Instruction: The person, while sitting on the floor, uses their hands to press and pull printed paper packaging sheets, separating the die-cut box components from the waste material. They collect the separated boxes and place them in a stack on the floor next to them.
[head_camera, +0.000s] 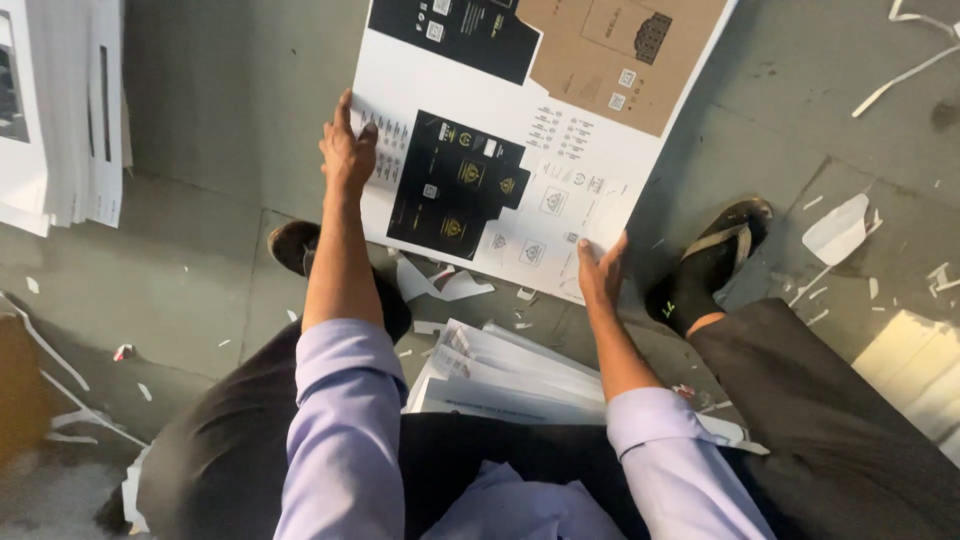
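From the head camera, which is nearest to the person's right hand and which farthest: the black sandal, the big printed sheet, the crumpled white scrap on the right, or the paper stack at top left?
From the right hand:
1. Printed sheet, under its fingers.
2. Black sandal, just right.
3. Crumpled white scrap, farther right.
4. Paper stack, far top left.

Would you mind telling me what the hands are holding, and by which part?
Both hold one large printed cardboard sheet: the left hand grips its left edge, the right hand its near bottom edge.

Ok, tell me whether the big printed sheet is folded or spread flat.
Spread flat: the printed sheet shows no fold, held at its edges by the left hand and right hand.
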